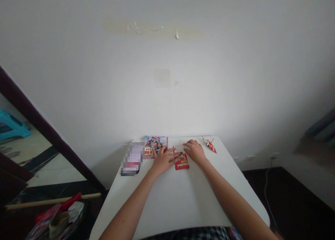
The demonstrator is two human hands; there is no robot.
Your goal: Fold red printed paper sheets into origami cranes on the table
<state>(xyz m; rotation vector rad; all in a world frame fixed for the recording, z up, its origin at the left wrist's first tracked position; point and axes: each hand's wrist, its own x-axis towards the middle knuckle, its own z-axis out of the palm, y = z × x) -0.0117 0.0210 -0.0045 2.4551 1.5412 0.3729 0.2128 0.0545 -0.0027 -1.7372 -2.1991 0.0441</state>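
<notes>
Bracketing a red paper [182, 162] on a white table [167, 201], two hands work palms down.
The open left hand [162, 161] touches its left edge; the curled right hand's [195, 151] grip cannot be told. Phone [133, 159] and flyer [149, 144] lie left, crane [210, 145] right.

The white table [167, 198], round-cornered and set against the wall, carries a colourful printed leaflet [156, 144] near its far edge, with a phone [132, 161] (its screen blurred by pixelation) just beside it on the left. Between the person's hands lies a small red printed paper [181, 160], and a folded red-and-white paper piece [209, 144] (pointed at its ends) rests near the far right corner.
</notes>
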